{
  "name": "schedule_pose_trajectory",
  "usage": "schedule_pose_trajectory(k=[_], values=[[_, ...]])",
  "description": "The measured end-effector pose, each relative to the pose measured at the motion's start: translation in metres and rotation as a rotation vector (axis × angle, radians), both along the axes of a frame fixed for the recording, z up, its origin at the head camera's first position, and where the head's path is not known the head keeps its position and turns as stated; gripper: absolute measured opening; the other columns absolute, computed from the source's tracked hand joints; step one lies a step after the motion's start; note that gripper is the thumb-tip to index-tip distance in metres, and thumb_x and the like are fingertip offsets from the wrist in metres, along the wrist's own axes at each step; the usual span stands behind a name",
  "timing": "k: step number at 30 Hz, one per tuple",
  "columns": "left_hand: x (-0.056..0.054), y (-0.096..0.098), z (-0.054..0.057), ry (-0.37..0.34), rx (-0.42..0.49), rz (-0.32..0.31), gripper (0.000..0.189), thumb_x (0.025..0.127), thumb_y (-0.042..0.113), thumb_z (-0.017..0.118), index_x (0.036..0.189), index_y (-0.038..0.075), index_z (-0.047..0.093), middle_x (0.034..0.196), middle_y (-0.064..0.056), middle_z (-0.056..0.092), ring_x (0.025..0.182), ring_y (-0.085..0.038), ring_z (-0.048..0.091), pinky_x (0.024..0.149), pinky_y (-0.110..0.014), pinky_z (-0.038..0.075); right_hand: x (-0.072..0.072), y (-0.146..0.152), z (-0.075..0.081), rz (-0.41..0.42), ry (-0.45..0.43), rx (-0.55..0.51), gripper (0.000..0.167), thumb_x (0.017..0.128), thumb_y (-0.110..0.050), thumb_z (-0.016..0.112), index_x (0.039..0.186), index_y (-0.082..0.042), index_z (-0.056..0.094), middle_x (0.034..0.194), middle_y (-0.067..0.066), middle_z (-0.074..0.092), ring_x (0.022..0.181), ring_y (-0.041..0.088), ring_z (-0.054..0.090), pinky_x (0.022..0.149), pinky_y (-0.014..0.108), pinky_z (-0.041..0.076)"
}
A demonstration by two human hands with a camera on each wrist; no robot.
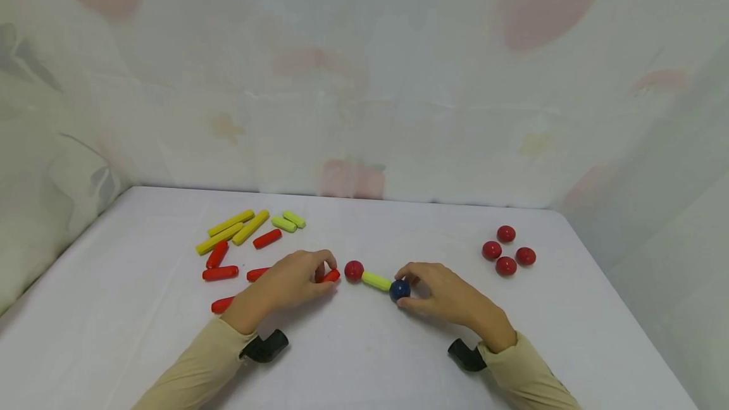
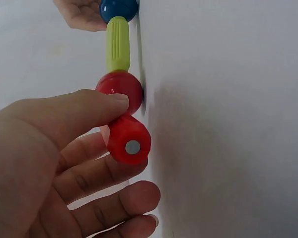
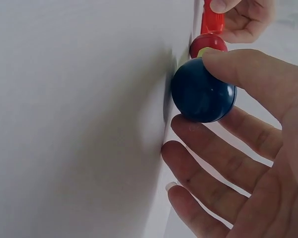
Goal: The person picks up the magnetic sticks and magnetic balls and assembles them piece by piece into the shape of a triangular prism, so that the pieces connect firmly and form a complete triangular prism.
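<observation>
My left hand (image 1: 293,280) pinches a red magnetic rod (image 2: 131,141) between thumb and fingers; a round silvery disc shows in the rod's near end. Just beyond the rod is a red ball (image 1: 354,271), joined in a row to a lime-green rod (image 1: 376,281) and a dark blue ball (image 1: 400,290). On the right end of that row, my right hand (image 1: 444,293) grips the blue ball with thumb and fingertips, its other fingers spread loosely below in the right wrist view. The row lies along the white tabletop.
At the left lie three yellow rods (image 1: 250,228), two lime-green rods (image 1: 283,224) and several red rods (image 1: 220,273), some partly behind the left forearm. Several red balls (image 1: 506,266) are grouped at the right. A patterned cloth (image 1: 364,112) hangs behind the table.
</observation>
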State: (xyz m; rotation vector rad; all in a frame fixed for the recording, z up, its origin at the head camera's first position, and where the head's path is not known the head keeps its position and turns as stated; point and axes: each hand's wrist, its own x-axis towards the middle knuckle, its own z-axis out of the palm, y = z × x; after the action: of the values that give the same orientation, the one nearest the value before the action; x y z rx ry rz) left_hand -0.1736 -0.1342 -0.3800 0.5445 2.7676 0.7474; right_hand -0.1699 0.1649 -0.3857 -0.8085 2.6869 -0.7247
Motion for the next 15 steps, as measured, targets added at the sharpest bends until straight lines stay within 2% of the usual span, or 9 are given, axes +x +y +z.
schedule_pose_trajectory(k=[9, 15], values=[[0.004, 0.009, -0.005, 0.058, 0.018, -0.046, 0.029, 0.089, 0.024, 0.073, 0.113, 0.015, 0.059, 0.074, 0.008, 0.057, 0.068, -0.009, 0.052, 0.063, -0.023, 0.045, 0.000, -0.004, 0.001, 0.003, 0.008, 0.004, 0.042, 0.087, -0.033, 0.076, 0.121, -0.012, 0.064, 0.105, -0.004, 0.069, 0.100, 0.012, 0.062, 0.094, 0.041, 0.053], [0.008, 0.013, -0.008, 0.061, 0.028, -0.056, 0.029, 0.089, 0.024, 0.073, 0.113, 0.015, 0.057, 0.073, 0.008, 0.056, 0.067, -0.009, 0.052, 0.061, -0.022, 0.045, 0.002, -0.005, 0.001, -0.002, 0.003, 0.013, 0.041, 0.087, -0.034, 0.076, 0.121, -0.014, 0.064, 0.104, -0.006, 0.069, 0.100, 0.011, 0.062, 0.095, 0.040, 0.053]])
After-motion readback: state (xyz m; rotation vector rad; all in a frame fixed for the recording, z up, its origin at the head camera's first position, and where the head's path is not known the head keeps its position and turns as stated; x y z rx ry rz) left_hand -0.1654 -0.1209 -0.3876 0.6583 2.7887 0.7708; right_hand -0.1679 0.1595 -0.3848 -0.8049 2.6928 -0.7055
